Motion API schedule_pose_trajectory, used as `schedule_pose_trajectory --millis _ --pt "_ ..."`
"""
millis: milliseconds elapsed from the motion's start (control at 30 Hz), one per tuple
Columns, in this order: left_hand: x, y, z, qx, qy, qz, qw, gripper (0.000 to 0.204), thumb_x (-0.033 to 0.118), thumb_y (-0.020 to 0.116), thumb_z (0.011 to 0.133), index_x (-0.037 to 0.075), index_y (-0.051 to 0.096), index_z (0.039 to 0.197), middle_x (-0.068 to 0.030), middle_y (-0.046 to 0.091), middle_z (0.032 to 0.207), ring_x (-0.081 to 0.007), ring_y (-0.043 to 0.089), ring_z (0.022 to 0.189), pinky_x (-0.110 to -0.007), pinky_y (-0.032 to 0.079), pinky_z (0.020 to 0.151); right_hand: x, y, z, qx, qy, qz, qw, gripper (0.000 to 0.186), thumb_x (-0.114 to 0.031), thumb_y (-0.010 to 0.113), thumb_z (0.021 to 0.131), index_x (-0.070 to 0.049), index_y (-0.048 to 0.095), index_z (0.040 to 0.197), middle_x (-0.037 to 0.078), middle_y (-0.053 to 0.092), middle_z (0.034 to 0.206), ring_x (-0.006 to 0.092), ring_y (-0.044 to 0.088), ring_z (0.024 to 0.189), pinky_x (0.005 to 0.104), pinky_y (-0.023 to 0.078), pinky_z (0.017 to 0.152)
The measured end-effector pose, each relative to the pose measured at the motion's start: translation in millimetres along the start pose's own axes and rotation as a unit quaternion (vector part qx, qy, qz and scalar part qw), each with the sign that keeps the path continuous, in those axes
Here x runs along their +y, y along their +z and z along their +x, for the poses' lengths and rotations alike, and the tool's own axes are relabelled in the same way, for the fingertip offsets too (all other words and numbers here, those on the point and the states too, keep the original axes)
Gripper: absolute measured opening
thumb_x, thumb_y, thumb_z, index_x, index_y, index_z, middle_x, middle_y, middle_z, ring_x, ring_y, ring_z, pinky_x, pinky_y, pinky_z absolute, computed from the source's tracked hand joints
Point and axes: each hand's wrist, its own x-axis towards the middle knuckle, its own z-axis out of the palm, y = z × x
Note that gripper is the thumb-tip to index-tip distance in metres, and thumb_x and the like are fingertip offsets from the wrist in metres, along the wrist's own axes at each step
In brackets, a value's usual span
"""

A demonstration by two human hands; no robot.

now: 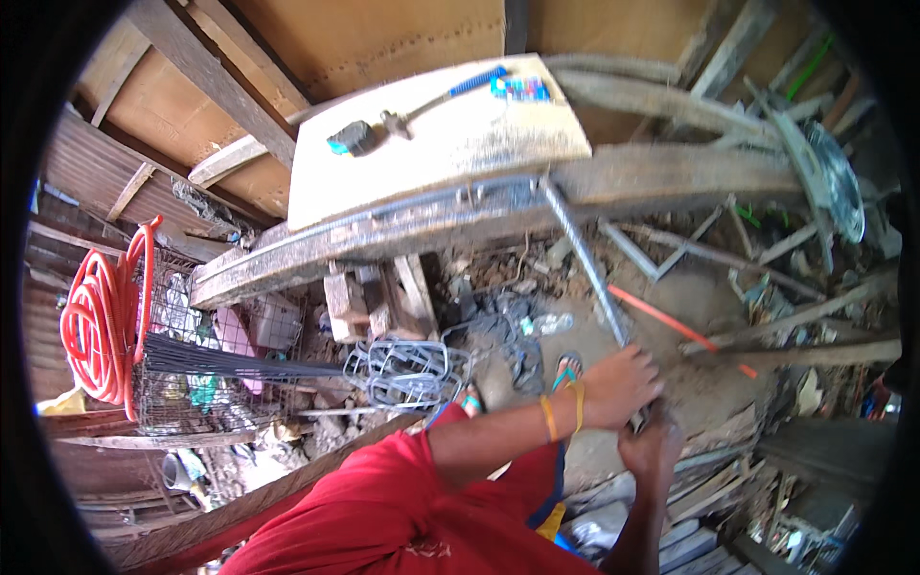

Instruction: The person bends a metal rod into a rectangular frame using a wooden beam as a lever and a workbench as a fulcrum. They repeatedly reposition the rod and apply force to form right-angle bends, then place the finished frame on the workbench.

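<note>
A long grey metal bar (586, 251) slants down from the wooden beam (671, 180) toward me, its far end at the beam's top edge. My left hand (621, 385), with yellow bands at the wrist, is closed around the bar's near part. Just below it my right hand (654, 443) is closed on the same bar's near end. Along the beam's top lies a thin metal rod (383, 206), beside short upright pegs (470, 195). Whether the bar's far end grips this rod is too small to tell.
A pale board (431, 153) behind the beam carries a blue-handled hammer (395, 123), a black block (355, 139) and a colourful packet (520, 89). Bent metal loops (407, 374), dark rods (249, 362), a wire cage (216, 417) and coiled red hose (96, 326) lie left. An orange pipe (680, 331) lies right.
</note>
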Motion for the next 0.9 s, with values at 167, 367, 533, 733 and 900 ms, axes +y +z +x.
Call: schedule_pose_trajectory --millis 167,367,533,733,900 --pt "8.5 12.6 -29.0 0.161 -0.146 -0.174 0.961 0.048 0.021 0.071 0.079 0.002 0.06 0.121 -0.017 0.058 0.131 -0.0312 0.053 0.129 -0.045 0.028 0.12 31.1 -29.8 50.8 -0.15 -0.159 0.128 0.967 0.034 -0.024 0.083 0.079 -0.001 0.059 0.084 0.016 0.065 0.069 0.0359 0.064 0.063 0.0432 0.053 0.061" --pt "3.7 81.0 -12.1 0.187 -0.343 -0.709 0.586 0.04 0.028 0.071 0.095 0.003 0.058 0.123 -0.0157 0.063 0.124 -0.0259 0.06 0.118 -0.039 0.044 0.105 59.2 -18.6 86.9 -0.564 0.182 0.516 0.618 0.023 -0.016 0.074 0.088 -0.004 0.058 0.076 0.009 0.058 0.063 0.0174 0.057 0.051 0.0325 0.043 0.043" --pt "2.6 77.4 24.9 0.127 -0.207 -0.949 0.199 0.017 0.023 0.067 0.098 0.008 0.062 0.103 -0.0092 0.065 0.082 -0.0251 0.068 0.081 -0.043 0.055 0.08 50.7 -13.0 86.1 -0.53 0.217 0.424 0.702 0.017 -0.003 0.071 0.08 -0.005 0.055 0.076 0.006 0.057 0.063 0.0157 0.053 0.046 0.0296 0.037 0.04" --pt "12.3 82.3 15.4 0.163 -0.242 -0.936 0.194 0.021 0.02 0.064 0.102 0.012 0.055 0.085 0.003 0.046 0.067 -0.0093 0.048 0.059 -0.03 0.047 0.057 66.3 6.6 47.1 -0.412 0.252 0.475 0.735 0.018 -0.003 0.074 0.074 -0.009 0.057 0.075 0.002 0.053 0.057 0.0132 0.051 0.044 0.0288 0.035 0.04" --pt "14.3 78.6 -23.9 0.101 -0.246 -0.932 0.247 0.025 0.021 0.064 0.102 0.011 0.052 0.083 0.0049 0.045 0.066 -0.0072 0.044 0.058 -0.027 0.042 0.054 47.5 21.7 -9.5 -0.325 0.123 0.434 0.831 0.012 -0.012 0.069 0.081 -0.009 0.059 0.075 0.001 0.054 0.059 0.0141 0.051 0.043 0.0293 0.036 0.039"
